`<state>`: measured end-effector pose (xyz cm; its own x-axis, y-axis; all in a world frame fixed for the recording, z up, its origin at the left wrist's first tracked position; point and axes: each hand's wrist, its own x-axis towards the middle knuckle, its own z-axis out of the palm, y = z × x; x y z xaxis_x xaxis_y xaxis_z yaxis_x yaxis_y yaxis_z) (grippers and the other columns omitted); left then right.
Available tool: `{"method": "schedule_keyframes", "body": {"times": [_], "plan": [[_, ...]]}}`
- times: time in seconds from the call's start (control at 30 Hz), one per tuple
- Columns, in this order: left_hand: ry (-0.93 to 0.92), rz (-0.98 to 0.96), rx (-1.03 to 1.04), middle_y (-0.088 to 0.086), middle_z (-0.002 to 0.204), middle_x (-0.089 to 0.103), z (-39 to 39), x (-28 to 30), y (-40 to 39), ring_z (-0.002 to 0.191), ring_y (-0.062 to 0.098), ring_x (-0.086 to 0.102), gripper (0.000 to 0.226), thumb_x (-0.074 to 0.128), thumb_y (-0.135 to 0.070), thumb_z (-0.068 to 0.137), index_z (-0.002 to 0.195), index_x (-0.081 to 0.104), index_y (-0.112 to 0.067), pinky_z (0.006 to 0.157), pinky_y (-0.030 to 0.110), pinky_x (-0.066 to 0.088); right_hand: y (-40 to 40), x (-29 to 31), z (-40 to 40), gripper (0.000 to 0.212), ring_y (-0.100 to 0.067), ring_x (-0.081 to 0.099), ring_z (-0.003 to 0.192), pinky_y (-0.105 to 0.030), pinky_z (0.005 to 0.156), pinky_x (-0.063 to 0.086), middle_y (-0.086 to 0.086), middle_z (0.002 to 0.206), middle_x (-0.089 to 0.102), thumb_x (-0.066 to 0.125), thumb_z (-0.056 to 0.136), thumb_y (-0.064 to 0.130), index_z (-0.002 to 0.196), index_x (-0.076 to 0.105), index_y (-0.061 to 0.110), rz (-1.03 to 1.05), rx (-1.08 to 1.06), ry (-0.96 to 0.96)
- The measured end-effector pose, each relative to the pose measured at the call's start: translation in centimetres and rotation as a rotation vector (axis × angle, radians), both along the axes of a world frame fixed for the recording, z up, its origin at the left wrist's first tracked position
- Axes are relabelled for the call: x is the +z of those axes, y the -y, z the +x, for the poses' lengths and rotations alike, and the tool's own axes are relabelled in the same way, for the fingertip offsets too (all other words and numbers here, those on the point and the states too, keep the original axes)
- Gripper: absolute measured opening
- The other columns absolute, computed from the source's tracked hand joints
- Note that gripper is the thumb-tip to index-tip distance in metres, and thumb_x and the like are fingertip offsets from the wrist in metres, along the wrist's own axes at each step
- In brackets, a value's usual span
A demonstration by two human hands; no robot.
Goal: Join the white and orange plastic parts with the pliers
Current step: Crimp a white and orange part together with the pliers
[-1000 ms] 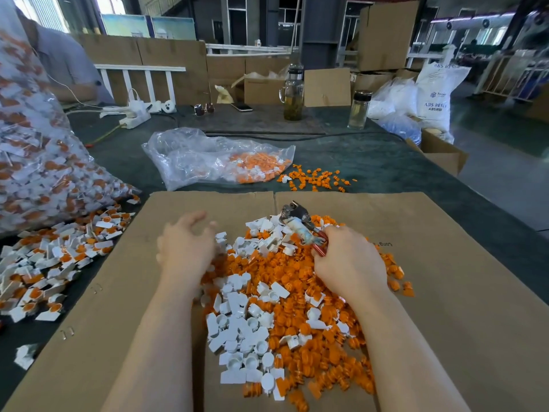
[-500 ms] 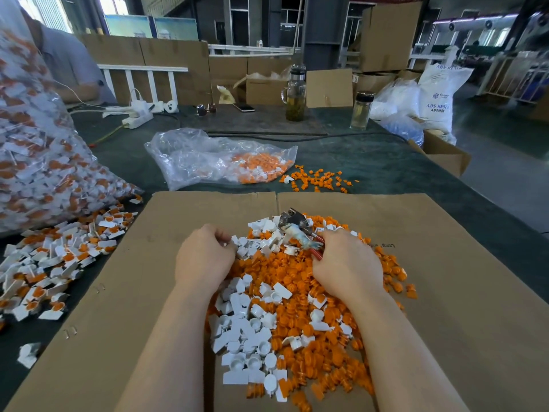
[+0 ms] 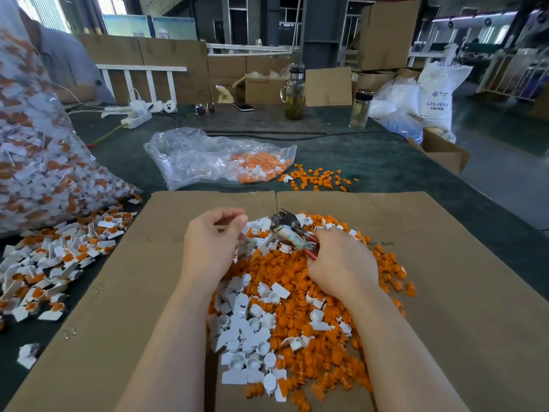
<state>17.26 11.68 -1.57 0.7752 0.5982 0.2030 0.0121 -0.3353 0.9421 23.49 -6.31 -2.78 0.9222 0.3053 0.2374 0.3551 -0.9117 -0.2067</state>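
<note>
pliers (image 3: pixel 286 233) gripped in right hand (image 3: pixel 341 263), left hand (image 3: pixel 208 242) just beside, over parts pile (image 3: pixel 285 307)

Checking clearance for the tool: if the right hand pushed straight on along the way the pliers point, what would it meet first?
Probably the white parts around the pliers head; the right hand points up-left. Depth is unclear.
</note>
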Motion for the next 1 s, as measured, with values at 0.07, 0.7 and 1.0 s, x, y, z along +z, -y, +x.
{"method": "schedule_keyframes", "body": {"times": [0.07,0.7,1.0], "plan": [[0.059,-0.128,-0.031,-0.015,0.078,0.073,0.0,0.3,0.3,0.07,-0.004,0.068,0.011,0.068,-0.022,0.092,0.093,0.072,-0.033,0.057,0.01,0.048,0.0,0.0,-0.1,0.013,-0.007,0.042,0.061,-0.022,0.044,0.029,0.011,0.078,0.046,0.06,0.087,0.035,0.097,0.06,0.026,0.007,-0.007,0.0],[0.023,-0.001,-0.292,-0.014,0.086,0.075,0.2,0.7,5.1,0.084,0.001,0.068,0.018,0.075,-0.013,0.084,0.088,0.075,-0.031,0.076,0.017,0.052,-0.6,1.4,-1.0,0.013,-0.005,0.039,0.058,-0.023,0.046,0.027,0.015,0.068,0.043,0.058,0.087,0.03,0.099,0.058,0.028,0.333,0.038,0.001],[0.034,-0.097,-0.259,-0.005,0.09,0.076,0.4,0.4,5.2,0.075,0.005,0.073,0.021,0.054,-0.022,0.101,0.106,0.073,-0.014,0.073,0.022,0.058,-0.5,1.6,-1.1,0.006,-0.004,0.054,0.061,-0.02,0.049,0.032,0.012,0.074,0.058,0.061,0.09,0.03,0.093,0.057,0.026,0.614,0.1,-0.064]]}}
